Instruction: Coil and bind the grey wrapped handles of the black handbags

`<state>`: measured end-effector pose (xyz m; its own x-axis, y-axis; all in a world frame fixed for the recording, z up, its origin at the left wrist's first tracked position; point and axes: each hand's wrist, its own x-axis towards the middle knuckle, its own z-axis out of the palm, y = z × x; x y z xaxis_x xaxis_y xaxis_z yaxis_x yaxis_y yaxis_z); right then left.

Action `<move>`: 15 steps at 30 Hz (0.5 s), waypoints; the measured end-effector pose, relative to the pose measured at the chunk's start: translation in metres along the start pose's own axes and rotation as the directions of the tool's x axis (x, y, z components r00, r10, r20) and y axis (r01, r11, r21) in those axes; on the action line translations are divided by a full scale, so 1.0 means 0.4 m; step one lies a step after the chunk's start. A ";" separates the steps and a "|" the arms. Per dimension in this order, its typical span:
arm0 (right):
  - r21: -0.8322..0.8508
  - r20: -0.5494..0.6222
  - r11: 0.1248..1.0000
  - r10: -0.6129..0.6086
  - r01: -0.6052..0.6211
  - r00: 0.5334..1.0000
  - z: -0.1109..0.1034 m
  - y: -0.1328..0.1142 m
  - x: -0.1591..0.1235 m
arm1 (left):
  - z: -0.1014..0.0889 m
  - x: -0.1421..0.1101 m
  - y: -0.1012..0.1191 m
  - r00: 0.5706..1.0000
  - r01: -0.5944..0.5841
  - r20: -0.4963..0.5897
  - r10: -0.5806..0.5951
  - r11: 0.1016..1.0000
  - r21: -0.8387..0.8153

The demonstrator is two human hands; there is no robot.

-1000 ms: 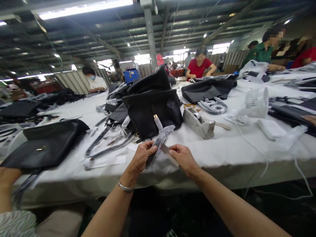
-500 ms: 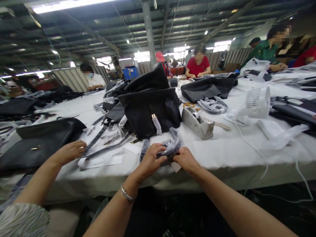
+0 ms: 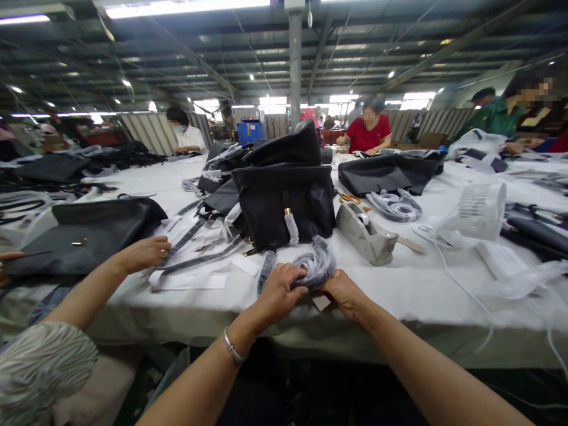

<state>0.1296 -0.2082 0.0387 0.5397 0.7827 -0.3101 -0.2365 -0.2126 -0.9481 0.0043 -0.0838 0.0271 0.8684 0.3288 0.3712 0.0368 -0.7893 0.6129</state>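
Note:
A black handbag [image 3: 284, 204] with a gold clasp stands in front of me. At its foot lies a coiled bag strap [image 3: 326, 263] wrapped in clear plastic film. My left hand [image 3: 280, 291] is closed over the coil's near left side, thumb and fingers pressing on it. From the right, my right hand [image 3: 345, 294] grips the coil's lower edge, and its fingertips are partly hidden beneath. Between my hands, a small beige strip of card or tape [image 3: 321, 302] pokes out under the coil. To the right sits a grey tape dispenser [image 3: 366, 234].
At left, a co-worker's hand [image 3: 148, 253] reaches by another black bag [image 3: 84, 242]. White paper strips [image 3: 189, 280] and loose straps lie between us. Yellow-handled scissors [image 3: 349, 199], a white fan [image 3: 481, 207] with a cable and more bags are on the white-covered table [image 3: 430, 290].
The wrapped strap went from a held-up bunch to a coil on the table. The beige strip in my right hand passed under it. The co-worker's hand at left reached inward.

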 end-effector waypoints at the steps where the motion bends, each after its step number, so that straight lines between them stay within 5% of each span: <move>1: 0.002 -0.020 1.000 -0.015 0.015 1.000 0.007 0.003 0.000 | 0.001 0.000 0.002 1.000 0.001 0.010 -0.002 0.999 0.034; 5: -0.012 -0.002 0.999 -0.036 0.036 0.999 0.001 0.010 -0.013 | 0.005 0.003 0.011 0.998 -0.021 0.056 0.012 0.987 0.159; 8: -0.253 0.065 0.967 0.049 -0.032 0.997 -0.070 -0.005 -0.040 | 0.009 0.001 0.027 0.990 -0.092 0.129 0.056 0.953 0.290; 11: -0.722 -0.072 0.690 -0.144 0.048 0.987 -0.157 -0.036 -0.070 | 0.014 -0.004 0.042 0.980 -0.149 0.179 0.088 0.918 0.368; 13: -0.857 -0.068 0.488 -0.419 0.162 0.905 -0.182 -0.058 -0.079 | 0.016 -0.004 0.045 0.978 -0.160 0.183 0.099 0.920 0.357; 15: -0.858 0.055 0.396 -0.561 0.326 0.826 -0.168 -0.070 -0.071 | 0.016 -0.003 0.043 0.977 -0.167 0.180 0.113 0.930 0.328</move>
<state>0.1752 -0.2637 0.0691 0.5340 0.7981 0.2792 0.7758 -0.3312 -0.5371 0.0070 -0.1011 0.0328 0.9416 0.1392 0.3066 0.0509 -0.9589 0.2790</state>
